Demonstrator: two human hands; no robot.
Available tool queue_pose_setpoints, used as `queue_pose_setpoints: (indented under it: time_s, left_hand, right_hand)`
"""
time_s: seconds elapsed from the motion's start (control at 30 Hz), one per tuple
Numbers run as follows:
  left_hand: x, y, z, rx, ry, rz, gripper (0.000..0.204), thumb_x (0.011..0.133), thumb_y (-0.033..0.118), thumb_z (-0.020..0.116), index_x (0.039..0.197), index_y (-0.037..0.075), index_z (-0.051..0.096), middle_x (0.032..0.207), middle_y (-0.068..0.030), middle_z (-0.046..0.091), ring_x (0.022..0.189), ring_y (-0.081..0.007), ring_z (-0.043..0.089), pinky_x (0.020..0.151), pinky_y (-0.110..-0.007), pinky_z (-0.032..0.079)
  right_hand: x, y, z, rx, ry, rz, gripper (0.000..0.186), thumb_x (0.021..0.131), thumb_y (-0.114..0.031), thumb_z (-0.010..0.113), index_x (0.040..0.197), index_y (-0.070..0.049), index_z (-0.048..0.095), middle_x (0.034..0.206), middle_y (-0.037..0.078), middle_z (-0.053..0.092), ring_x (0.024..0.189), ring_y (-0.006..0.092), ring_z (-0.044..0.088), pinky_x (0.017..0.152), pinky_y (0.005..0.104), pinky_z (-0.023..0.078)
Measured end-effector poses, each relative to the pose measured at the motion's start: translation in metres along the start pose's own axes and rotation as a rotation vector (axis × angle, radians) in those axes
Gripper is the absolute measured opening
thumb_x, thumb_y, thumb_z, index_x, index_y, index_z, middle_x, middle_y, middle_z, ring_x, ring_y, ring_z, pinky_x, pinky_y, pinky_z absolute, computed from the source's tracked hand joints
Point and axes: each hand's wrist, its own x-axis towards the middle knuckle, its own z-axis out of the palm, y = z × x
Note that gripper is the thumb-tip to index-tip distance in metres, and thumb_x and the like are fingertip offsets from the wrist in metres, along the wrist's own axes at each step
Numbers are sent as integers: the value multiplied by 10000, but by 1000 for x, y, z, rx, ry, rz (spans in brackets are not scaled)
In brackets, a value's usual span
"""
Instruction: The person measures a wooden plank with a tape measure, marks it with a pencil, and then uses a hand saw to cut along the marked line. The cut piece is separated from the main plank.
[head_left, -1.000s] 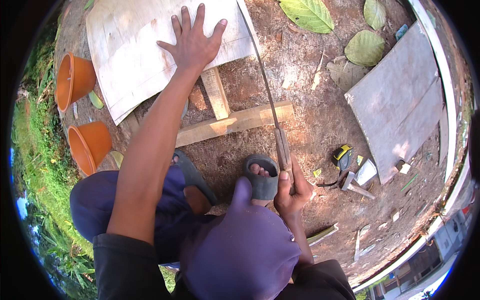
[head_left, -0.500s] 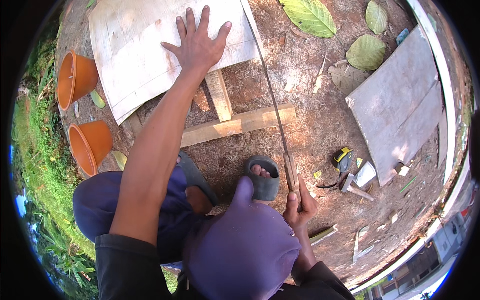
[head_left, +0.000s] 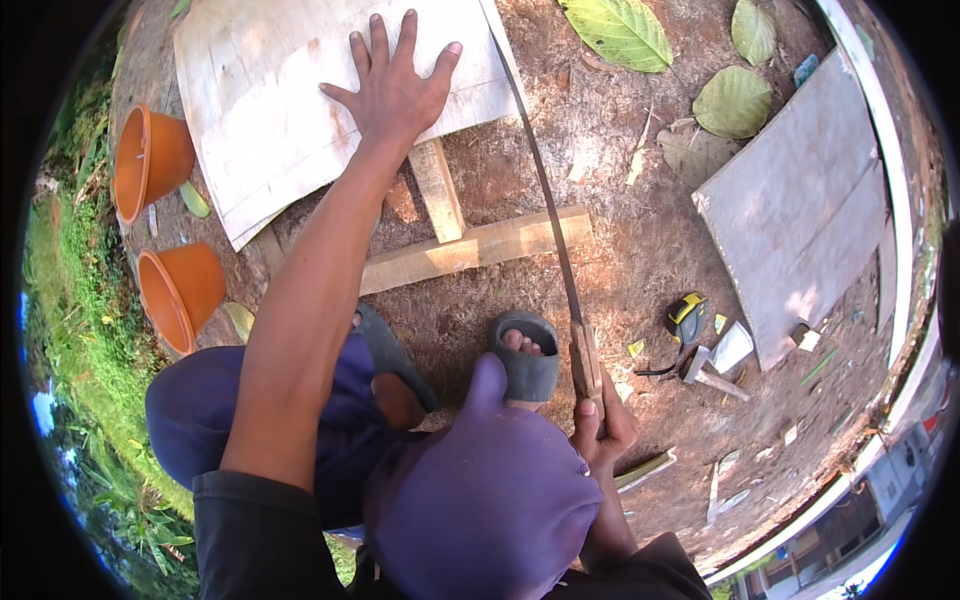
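A pale plywood sheet lies over wooden battens on the ground. Spread flat on the sheet, my left hand presses down with its fingers apart. My right hand is wrapped round the wooden handle of a handsaw. The saw's long thin blade reaches forward to the sheet's right side and sits in a cut there, with a narrow strip of plywood to its right. The handle is low, close to my right sandal.
Two orange pots lie tipped at the left. On the right are a grey board, a yellow-black tape measure and a hammer. Large leaves are scattered beyond. My knee, in purple cloth, fills the lower middle.
My right hand and the saw have drawn back slightly toward me and a little right. My left hand stays put on the plywood.
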Motion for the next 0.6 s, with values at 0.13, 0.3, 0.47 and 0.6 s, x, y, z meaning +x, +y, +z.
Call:
queue_pose_setpoints:
  time_s: [0.13, 0.3, 0.47, 0.6]
  left_hand:
    - [2, 2, 6, -8, 0, 10, 838, 963, 772, 439, 1639, 288, 333, 1734, -139, 195, 1600, -397, 133, 1133, -853, 21]
    - [0, 1, 0, -4, -15, -4, 841, 961, 773, 447, 1639, 288, 333, 1732, -143, 197, 1598, -402, 135, 1129, -858, 29]
    - [3, 4, 5, 6, 1, 13, 846, 955, 778, 452, 1637, 292, 336, 1733, -139, 199, 1599, -394, 139, 1131, -857, 22]
    - [0, -1, 5, -15, -6, 8, 843, 958, 773, 453, 1640, 291, 330, 1734, -138, 196, 1599, -397, 138, 1126, -861, 24]
  right_hand:
    - [59, -14, 31, 45, -30, 153, 453, 986, -146, 628, 1368, 97, 622, 933, 216, 766, 778, 214, 756, 664, 311, 560]
    - [8, 2, 0, 57, 28, -33, 447, 995, -166, 624, 1348, 110, 625, 948, 223, 768, 806, 217, 757, 683, 306, 564]
    - [48, -20, 22, 21, -7, 103, 449, 990, -159, 629, 1343, 118, 625, 923, 213, 763, 798, 212, 756, 679, 301, 562]
    - [34, -2, 15, 18, -35, 58, 468, 997, -180, 606, 1364, 110, 612, 997, 228, 766, 855, 219, 766, 719, 302, 569]
